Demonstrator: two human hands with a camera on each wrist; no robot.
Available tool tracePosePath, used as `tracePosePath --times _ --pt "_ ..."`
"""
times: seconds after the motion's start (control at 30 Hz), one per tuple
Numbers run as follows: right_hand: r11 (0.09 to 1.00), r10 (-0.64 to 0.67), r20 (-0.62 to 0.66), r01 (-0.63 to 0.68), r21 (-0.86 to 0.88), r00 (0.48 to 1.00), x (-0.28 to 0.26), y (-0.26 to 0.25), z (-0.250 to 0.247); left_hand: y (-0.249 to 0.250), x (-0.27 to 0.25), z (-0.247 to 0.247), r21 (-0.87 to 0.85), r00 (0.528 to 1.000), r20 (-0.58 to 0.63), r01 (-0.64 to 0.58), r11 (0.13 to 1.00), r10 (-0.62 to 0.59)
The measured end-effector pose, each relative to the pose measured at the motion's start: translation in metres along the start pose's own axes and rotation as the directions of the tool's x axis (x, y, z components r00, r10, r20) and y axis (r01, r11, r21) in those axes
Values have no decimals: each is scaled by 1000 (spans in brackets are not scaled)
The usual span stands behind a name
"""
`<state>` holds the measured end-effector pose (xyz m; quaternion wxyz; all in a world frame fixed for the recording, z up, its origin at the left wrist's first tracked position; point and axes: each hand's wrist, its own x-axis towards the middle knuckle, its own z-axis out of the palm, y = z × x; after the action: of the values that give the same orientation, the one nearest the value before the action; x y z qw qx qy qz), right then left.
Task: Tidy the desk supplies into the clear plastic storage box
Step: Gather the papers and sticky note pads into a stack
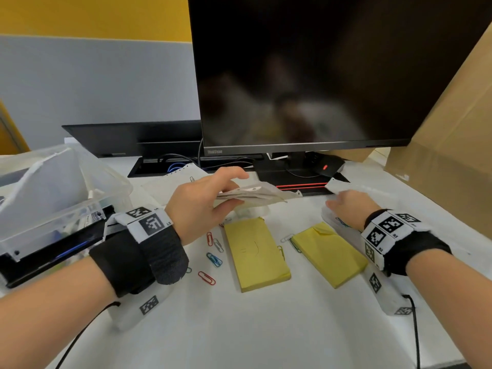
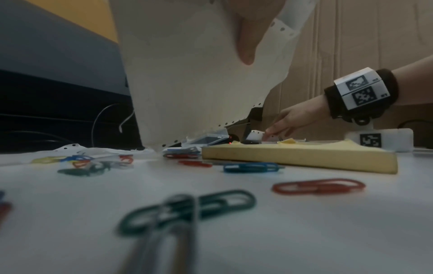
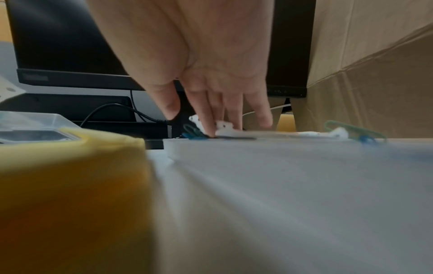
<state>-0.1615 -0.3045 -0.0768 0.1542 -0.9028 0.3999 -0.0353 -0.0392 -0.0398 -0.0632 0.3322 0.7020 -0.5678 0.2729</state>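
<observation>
While the left hand [image 1: 202,201] hangs above the middle of the white desk [image 1: 266,328], its thumb on top and fingers beneath pinch a thin stack of perforated paper sheets [image 1: 255,194], which the left wrist view shows drooping down toward the desk with a row of punched holes along the edge. The left forearm comes in from the lower left of the head view, with a black strap and white marker tags at the wrist. The right hand [image 1: 348,206] sits at centre right, palm down and fingers stretched forward, their tips pressing on another strip of perforated paper [image 3: 234,129] lying flat on a white sheet; the fingers look nearly straight, and I cannot tell whether they have actually caught hold of it. Two yellow sticky-note pads lie between the wrists: the nearer pad [image 1: 255,254] just right of the left hand, the second pad [image 1: 328,253] just left of the right wrist, with one top leaf curled up. Loose paper clips [image 1: 211,253] are scattered at centre left (about five show plainly in the head view, red, blue and pale; the left wrist view shows more, green ones among them, too blurred to count). One clear plastic storage box [image 1: 53,198] stands at the left edge, well apart from both hands. One dark monitor [image 1: 306,75] fills the upper middle, and brown cardboard [image 1: 452,129] leans at the right.
</observation>
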Motion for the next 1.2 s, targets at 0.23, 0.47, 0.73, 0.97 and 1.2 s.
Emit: tracePosePath --times 0.23,0.47,0.73,0.97,1.2 --pt "919 -212 -606 367 143 767 -29 -2 -26 5 0 -6 15 982 118 -153 988 151" --pt "660 -260 -724 665 351 640 -68 -34 -42 32 27 -25 -537 885 210 460 707 -416" --pt "269 -266 -515 576 772 815 -91 -73 -24 41 45 -8 -737 658 382 641 216 -649" --pt "399 -402 -509 646 651 761 -88 -71 -9 28 49 6 -601 629 210 687 409 -749" --pt "517 -153 -601 582 628 784 -74 -67 -8 -36 41 -7 -268 374 -73 886 380 -924"
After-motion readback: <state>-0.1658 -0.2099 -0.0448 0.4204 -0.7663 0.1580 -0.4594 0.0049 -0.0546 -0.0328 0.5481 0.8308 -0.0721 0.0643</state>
